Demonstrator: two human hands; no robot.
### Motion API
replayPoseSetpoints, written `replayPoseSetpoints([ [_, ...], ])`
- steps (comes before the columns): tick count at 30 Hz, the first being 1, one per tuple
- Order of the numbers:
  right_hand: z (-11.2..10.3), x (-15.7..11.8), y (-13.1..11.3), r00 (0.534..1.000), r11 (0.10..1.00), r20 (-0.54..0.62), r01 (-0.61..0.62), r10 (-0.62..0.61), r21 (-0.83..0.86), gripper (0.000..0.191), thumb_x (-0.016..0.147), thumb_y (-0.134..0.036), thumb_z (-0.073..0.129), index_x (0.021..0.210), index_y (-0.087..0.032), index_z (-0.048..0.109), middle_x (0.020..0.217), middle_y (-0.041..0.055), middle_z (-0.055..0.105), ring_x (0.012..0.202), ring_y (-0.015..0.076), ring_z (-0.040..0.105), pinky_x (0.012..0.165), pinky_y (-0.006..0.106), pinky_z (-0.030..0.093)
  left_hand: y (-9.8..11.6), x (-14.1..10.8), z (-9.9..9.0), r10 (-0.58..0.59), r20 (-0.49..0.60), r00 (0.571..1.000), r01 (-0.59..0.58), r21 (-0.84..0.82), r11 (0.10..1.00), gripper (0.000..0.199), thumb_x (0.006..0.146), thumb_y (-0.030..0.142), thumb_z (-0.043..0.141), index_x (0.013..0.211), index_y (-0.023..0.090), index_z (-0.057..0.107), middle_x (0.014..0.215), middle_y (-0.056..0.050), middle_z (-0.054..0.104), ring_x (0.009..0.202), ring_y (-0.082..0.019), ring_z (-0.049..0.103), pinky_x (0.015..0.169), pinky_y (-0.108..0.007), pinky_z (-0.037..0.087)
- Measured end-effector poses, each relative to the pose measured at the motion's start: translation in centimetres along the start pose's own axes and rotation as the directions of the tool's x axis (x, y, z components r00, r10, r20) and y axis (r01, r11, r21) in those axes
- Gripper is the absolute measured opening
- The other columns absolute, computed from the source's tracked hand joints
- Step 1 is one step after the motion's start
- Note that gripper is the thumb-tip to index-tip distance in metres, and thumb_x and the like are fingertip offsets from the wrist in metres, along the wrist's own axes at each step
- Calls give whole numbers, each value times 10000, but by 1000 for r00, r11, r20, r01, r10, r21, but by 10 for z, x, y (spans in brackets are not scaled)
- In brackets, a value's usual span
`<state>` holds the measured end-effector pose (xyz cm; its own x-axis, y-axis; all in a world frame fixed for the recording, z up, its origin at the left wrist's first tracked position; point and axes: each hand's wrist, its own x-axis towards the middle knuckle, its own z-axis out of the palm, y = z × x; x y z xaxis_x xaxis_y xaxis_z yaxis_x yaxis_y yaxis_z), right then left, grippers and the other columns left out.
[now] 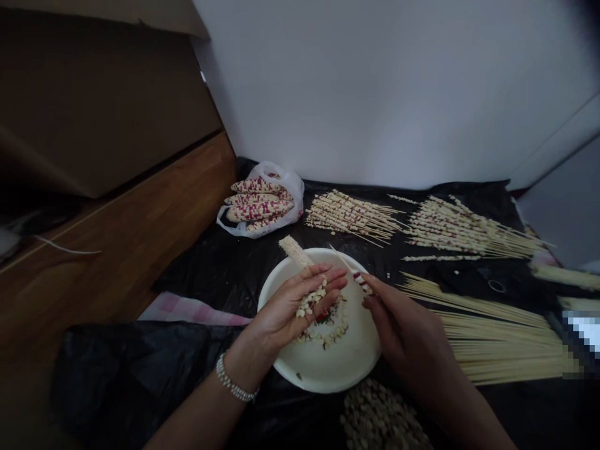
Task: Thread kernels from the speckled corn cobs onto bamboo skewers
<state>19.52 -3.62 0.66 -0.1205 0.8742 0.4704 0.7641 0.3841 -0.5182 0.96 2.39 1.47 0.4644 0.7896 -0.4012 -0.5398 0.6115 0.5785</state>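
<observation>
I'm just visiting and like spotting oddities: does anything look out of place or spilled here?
Only small things: one threaded skewer pokes out leftward from the right-hand pile, looking out of line, and a few pale bits, perhaps stray kernels, lie on the black sheet outside the bowl. Nothing else stands out.

Free room and obstacles about the hands. Between the left hand (290, 303) and the right hand (407, 319), a narrow gap opens over the bowl (356, 356); the partly loaded skewer (359, 276) slants across it. Beyond the left hand, the stripped cob (293, 249) juts past the bowl's rim, with the bag of corn (260, 209) farther on. Left of that hand, a low passage crosses the black sheet (201, 269). Bare skewers (497, 340) flank the right hand; finished skewers (459, 228) and the wall (351, 94) bound the far side.
</observation>
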Motion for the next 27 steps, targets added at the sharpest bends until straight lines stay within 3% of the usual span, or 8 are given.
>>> replayPoseSetpoints([
  [3,0,-1,0,1000,1000,-4,0,0,9,374,941,-202,433,1300,-184,540,1217,119,662,1073,207,651,901,383,543,0,0,-1,-18,-54,998,18,1,1000,142,821,113,662,961,114,684,983,-92,719,813,-116,697,689,-142,556],
  [6,0,-1,0,1000,1000,-17,18,-17,8,370,933,-196,443,1285,-169,553,1213,118,665,1063,201,655,894,364,548,0,1,0,-32,-63,997,31,-19,999,119,796,124,693,911,95,700,735,-18,664,562,-26,594,481,-63,452],
  [8,0,0,0,1000,1000,-15,25,-25,11,364,931,-185,442,1275,-161,557,1198,116,672,1055,190,658,892,347,549,1,1,1,-30,-61,998,27,-46,999,132,787,111,698,918,95,706,682,8,625,524,-3,542,443,-43,406],
  [13,0,1,2,999,999,3,37,-38,31,374,929,-185,441,1288,-174,544,1227,108,658,1083,188,644,897,348,544,3,1,0,2,-85,996,-5,-37,999,173,801,86,674,964,133,710,906,-38,694,719,-32,623,639,-71,502],
  [19,-1,0,0,999,998,14,33,-34,52,361,928,-184,457,1276,-180,554,1210,93,669,1068,182,651,904,322,539,4,2,0,10,-119,993,-15,-42,999,76,848,171,647,882,133,703,843,-25,704,701,-48,644,636,-95,514],
  [22,0,1,0,999,999,14,39,-40,38,367,930,-192,449,1281,-187,555,1212,103,667,1062,196,655,891,343,547,5,2,-1,-24,-66,998,20,-65,998,214,902,234,563,1026,117,693,1006,-96,724,934,-148,684,799,-199,550],
  [25,0,1,1,998,998,7,55,-55,44,365,924,-183,455,1273,-191,562,1201,94,673,1051,187,659,892,331,547,6,1,-3,-39,18,999,41,-72,997,315,853,86,525,1142,84,650,1168,-149,685,1153,-223,613,968,-295,500],
  [27,0,1,1,998,996,10,65,-66,58,359,923,-173,461,1268,-178,558,1197,92,675,1057,171,654,898,308,541,5,0,-4,-12,37,999,14,-53,998,437,770,-32,524,1174,90,636,1212,-145,668,1194,-225,587,1015,-304,470],
])
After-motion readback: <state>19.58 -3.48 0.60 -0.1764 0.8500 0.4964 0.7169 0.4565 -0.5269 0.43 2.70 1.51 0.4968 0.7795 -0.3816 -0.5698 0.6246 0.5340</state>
